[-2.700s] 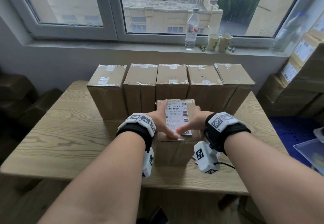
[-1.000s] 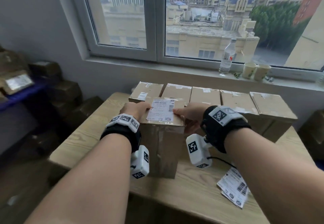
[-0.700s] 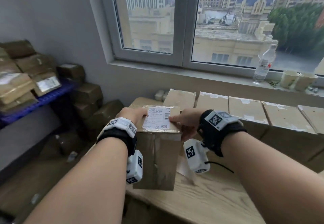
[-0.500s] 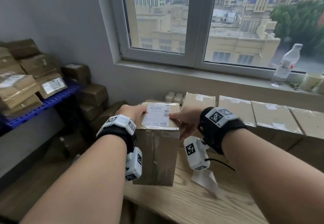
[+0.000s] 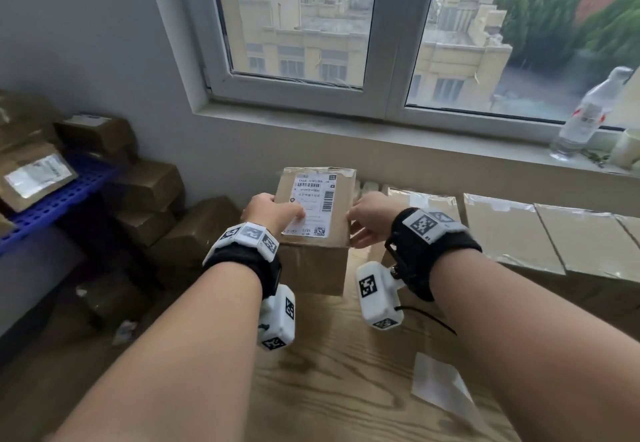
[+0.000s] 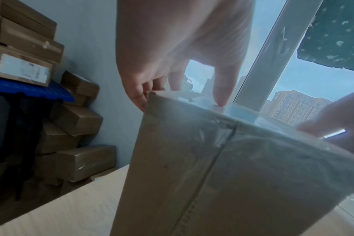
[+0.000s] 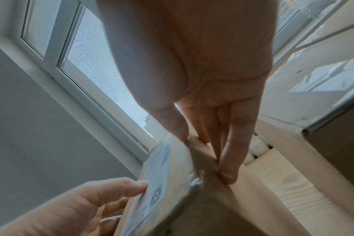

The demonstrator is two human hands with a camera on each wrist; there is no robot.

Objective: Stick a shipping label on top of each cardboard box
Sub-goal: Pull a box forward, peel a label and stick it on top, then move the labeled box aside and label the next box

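Observation:
A tall cardboard box (image 5: 313, 261) with a white shipping label (image 5: 311, 204) stuck on its top is held up over the left end of the wooden table (image 5: 346, 372). My left hand (image 5: 277, 213) grips its left side, thumb pressed on the label. My right hand (image 5: 369, 220) grips the right top edge, thumb on top and fingers flat down the side. The left wrist view shows the box's taped front face (image 6: 212, 175) under my left hand (image 6: 182, 47). In the right wrist view, my right hand (image 7: 202, 79) lies along the box (image 7: 202, 207) beside the label (image 7: 152, 183).
A row of taped boxes (image 5: 512, 230) without labels stands on the table to the right. A loose backing sheet (image 5: 440, 382) lies near the front edge. Stacked boxes (image 5: 149, 185) and a blue shelf (image 5: 59, 195) fill the left. A bottle (image 5: 585, 116) stands on the sill.
Both hands stopped smoothing the label, took hold of the box, lifted it and carried it left and farther away. My view has swung left toward the stacked boxes.

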